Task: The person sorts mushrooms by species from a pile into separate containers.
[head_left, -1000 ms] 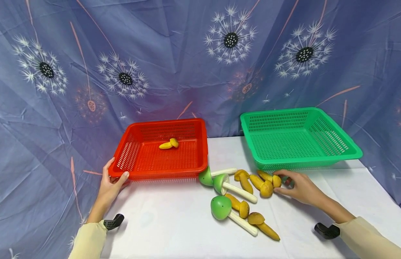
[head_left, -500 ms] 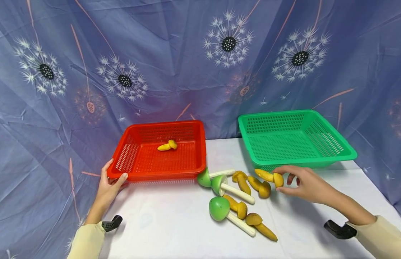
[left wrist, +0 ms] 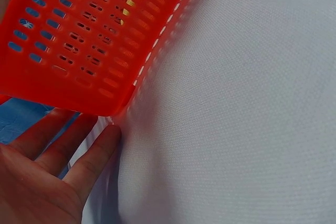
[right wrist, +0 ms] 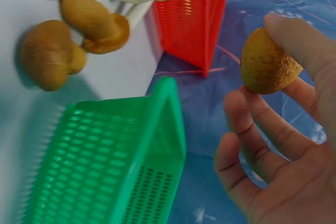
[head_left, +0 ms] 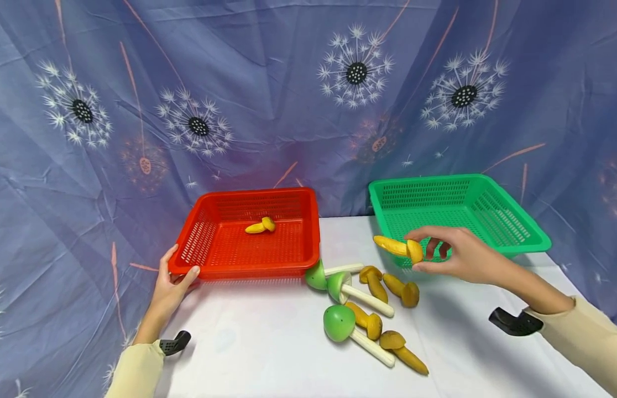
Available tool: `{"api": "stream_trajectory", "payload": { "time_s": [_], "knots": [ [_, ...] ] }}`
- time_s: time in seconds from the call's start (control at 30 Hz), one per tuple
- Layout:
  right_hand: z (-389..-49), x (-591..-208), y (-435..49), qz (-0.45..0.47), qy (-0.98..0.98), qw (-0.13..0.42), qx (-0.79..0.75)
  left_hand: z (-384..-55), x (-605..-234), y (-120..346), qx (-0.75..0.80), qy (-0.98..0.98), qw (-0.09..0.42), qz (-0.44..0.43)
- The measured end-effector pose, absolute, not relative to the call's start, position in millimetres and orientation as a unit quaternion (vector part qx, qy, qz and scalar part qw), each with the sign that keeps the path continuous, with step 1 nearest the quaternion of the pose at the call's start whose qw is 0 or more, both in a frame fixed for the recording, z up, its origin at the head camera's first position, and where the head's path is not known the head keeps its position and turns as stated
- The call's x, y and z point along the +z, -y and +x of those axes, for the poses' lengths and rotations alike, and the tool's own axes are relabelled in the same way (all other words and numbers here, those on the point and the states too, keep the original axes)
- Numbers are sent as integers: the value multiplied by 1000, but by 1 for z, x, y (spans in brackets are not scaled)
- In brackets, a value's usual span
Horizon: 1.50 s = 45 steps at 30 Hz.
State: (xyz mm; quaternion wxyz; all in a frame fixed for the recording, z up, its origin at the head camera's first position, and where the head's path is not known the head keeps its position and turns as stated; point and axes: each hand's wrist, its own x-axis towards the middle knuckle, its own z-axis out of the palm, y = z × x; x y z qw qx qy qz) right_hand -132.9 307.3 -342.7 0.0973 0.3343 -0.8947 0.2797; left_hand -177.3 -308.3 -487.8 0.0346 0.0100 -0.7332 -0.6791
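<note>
My right hand [head_left: 460,254] pinches a yellow toy mushroom [head_left: 394,246] by its cap between thumb and fingers. It is raised above the table in front of the green basket, stem pointing left. In the right wrist view the mushroom's cap [right wrist: 265,64] shows close up and its stem is hidden. At the near left corner of the red basket [head_left: 259,271], my left hand [head_left: 166,293] holds the rim, thumb in front and fingers at the side. The left wrist view has the fingers [left wrist: 86,169] against that corner. One yellow mushroom [head_left: 260,225] lies inside the red basket.
The green basket [head_left: 460,179] stands at the back right, with nothing in it visible. Between the baskets and in front lie several green-capped mushrooms [head_left: 339,323] with white stems and several brownish-yellow mushrooms [head_left: 404,352]. A blue dandelion-print cloth [head_left: 288,99] hangs behind.
My right hand has picked the yellow mushroom up from the table and carried it upward and slightly left, in front of the green basket. My left hand stays at the red basket's corner.
</note>
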Motion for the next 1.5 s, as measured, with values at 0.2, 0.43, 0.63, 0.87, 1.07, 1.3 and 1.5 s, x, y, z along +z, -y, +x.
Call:
{"api": "stream_trajectory", "payload": {
  "time_s": [0.2, 0.43, 0.63, 0.87, 1.07, 1.3, 1.5],
  "knots": [
    [-158, -330, -290, 335, 890, 66, 303, -175, -485, 308, -670, 741, 39, 12],
    [-187, -310, -257, 317, 894, 14, 318, -177, -488, 309, -675, 736, 38, 13],
    [-215, -303, -224, 325, 886, -17, 330, -178, -489, 311, -674, 738, 34, 12],
    [-242, -304, -183, 355, 862, -42, 361, -177, -488, 310, -670, 741, 34, 13],
    [-267, -311, -149, 370, 857, -54, 354, -177, -487, 308, -676, 736, 36, 16],
    [-295, -315, -110, 355, 860, -88, 356, -177, -488, 309, -670, 742, 36, 16],
    [-317, -321, -80, 357, 862, -96, 346, -178, -488, 311, -662, 748, 37, 15]
  ]
}}
